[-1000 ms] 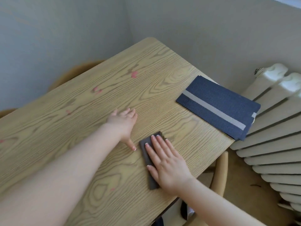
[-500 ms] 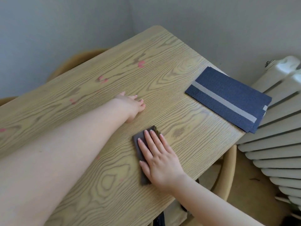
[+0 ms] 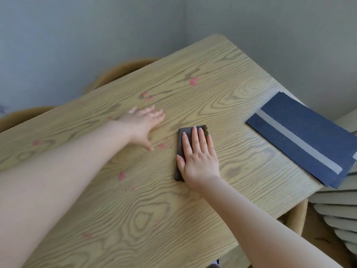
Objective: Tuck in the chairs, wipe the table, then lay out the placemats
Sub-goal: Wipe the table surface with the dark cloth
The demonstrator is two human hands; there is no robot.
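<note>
While our right hand (image 3: 199, 157) presses flat on the folded dark grey cloth (image 3: 180, 151) and our left hand (image 3: 144, 122) rests flat, fingers straight, we judge wiping underway, pink smears (image 3: 193, 81) on the light wood-grain surface (image 3: 222, 89) next.

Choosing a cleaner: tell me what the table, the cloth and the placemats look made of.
Table: wood or wood-look laminate, matte, bold printed-looking grain. Cloth under the right hand: soft dark grey fabric, maybe microfibre, folded flat. Placemats: dark blue, fine woven-looking texture, pale grey stripe; textile or vinyl, cannot tell.

Soft, even daylight, faint shadows; slight motion blur, wide-angle bending at edges.
</note>
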